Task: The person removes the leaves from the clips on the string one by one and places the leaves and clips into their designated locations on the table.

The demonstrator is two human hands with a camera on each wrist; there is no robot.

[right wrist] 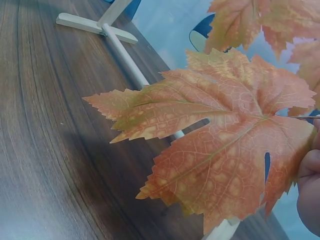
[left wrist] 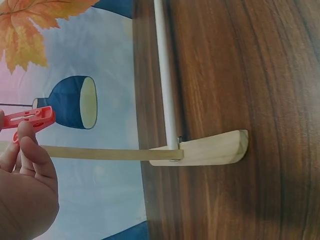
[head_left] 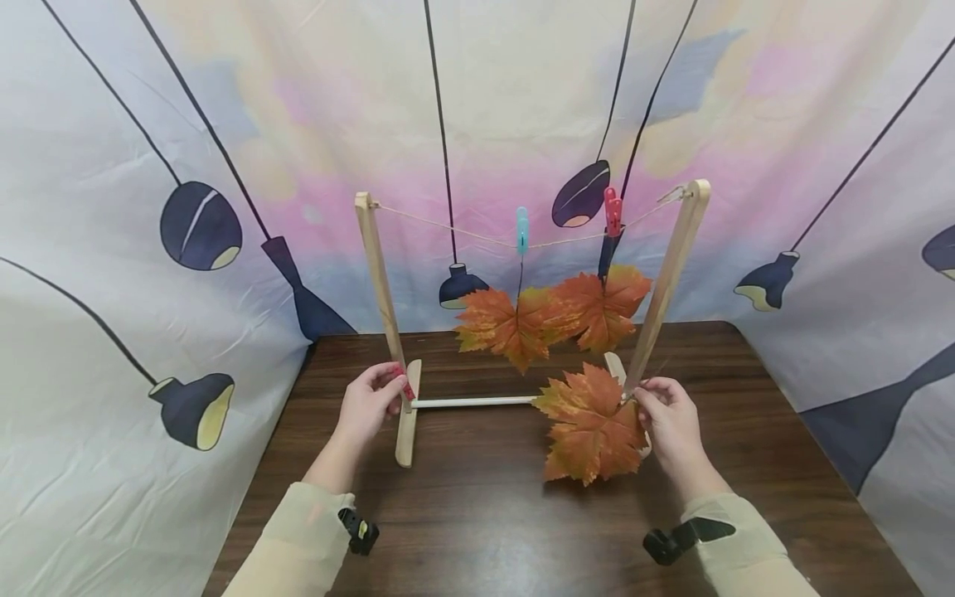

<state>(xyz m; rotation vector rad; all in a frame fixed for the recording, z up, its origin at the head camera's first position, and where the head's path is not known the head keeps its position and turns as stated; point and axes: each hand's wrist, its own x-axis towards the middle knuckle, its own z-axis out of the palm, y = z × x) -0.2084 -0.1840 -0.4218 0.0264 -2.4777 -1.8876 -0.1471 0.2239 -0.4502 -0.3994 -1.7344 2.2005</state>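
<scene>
Between thumb and fingers, my left hand point(head_left: 370, 400) pinches a red clothespin point(left wrist: 37, 118) beside the rack's left post point(head_left: 382, 282). My right hand point(head_left: 674, 423) pinches the stem of an orange maple leaf point(right wrist: 225, 120) near the right post point(head_left: 667, 278); in the head view this leaf covers part of the white crossbar point(head_left: 477, 402). From the string point(head_left: 448, 225) tied between the posts, a blue clothespin point(head_left: 522, 230) holds one maple leaf point(head_left: 503, 323). Right of it, another red clothespin point(head_left: 613, 212) holds a second hanging leaf point(head_left: 604, 308). These two leaves overlap.
The wooden rack stands on a dark brown table point(head_left: 477, 514) on two feet, the left foot point(left wrist: 215, 148) showing plainly. Behind it hangs a cloth backdrop point(head_left: 336, 99) printed with lamps. A dark camera strap point(head_left: 686, 535) sits on the right wrist.
</scene>
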